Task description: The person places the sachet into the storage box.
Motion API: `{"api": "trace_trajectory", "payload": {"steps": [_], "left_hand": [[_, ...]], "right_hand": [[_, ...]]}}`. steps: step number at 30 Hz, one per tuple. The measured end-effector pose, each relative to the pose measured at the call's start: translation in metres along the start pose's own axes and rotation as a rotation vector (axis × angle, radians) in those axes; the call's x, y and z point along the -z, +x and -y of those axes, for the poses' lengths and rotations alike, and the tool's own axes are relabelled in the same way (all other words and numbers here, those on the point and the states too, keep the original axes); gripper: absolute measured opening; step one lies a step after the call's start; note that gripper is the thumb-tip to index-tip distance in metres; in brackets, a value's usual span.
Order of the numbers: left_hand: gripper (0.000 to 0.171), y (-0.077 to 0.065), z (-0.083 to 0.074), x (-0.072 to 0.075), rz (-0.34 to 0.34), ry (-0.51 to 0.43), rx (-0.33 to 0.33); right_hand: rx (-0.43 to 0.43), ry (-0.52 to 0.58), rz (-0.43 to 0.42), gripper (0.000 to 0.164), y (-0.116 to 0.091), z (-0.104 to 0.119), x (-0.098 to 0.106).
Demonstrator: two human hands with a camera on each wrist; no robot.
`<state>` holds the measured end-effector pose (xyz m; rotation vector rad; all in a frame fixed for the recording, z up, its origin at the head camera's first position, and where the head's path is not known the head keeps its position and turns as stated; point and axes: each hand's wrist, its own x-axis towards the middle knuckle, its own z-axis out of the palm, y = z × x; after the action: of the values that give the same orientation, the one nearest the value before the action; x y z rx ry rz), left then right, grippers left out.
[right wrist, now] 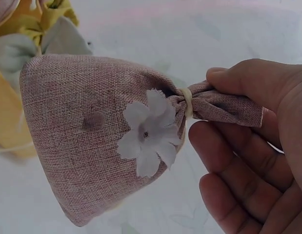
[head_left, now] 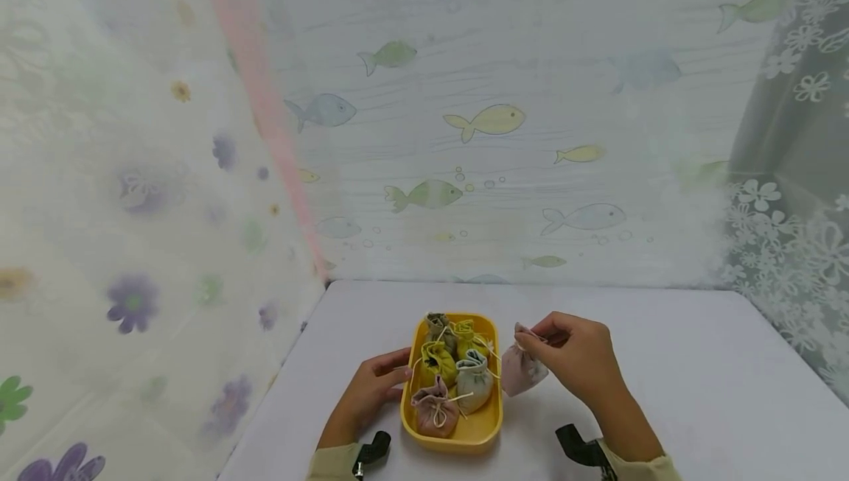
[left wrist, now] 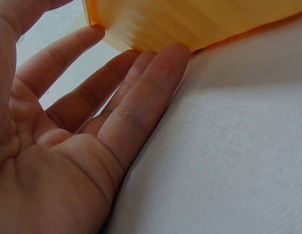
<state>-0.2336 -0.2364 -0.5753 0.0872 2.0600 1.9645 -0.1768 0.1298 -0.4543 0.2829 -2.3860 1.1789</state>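
Note:
My right hand (head_left: 575,352) pinches the gathered neck of a mauve cloth drawstring pouch (right wrist: 102,131), beside the right rim of a yellow tray (head_left: 451,446). A white fabric flower (right wrist: 148,134) sits on the pouch below its cream cord. Against the tray's left side, the fingertips of my left hand (head_left: 374,390) touch the wall, fingers fairly straight. Inside the tray are several tied pouches: a pinkish one (head_left: 435,416) in front, a pale grey-green one (head_left: 474,385), two yellow ones (head_left: 438,363) and an olive one (head_left: 439,332) at the back.
The tray stands on a white-covered table (head_left: 663,363). A fish-print curtain (head_left: 504,171) hangs behind it, a flower-print one (head_left: 133,208) to the left, and a sheer floral one (head_left: 789,245) on the right. Dark wrist mounts (head_left: 375,448) sit near both sleeves.

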Motion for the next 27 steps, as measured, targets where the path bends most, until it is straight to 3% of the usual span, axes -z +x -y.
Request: {"api": "trace_trajectory", "payload": {"steps": [11,27], "left_hand": [[0.063,0.000,0.000,-0.001,-0.003,0.013,-0.007],[0.061,0.000,0.003,0.000,0.003,0.002,-0.012]], "right_hand": [[0.095,0.071,0.041,0.020,-0.007,0.020,-0.016],[0.139,0.149,0.159,0.023,-0.020,0.037,-0.044]]}}
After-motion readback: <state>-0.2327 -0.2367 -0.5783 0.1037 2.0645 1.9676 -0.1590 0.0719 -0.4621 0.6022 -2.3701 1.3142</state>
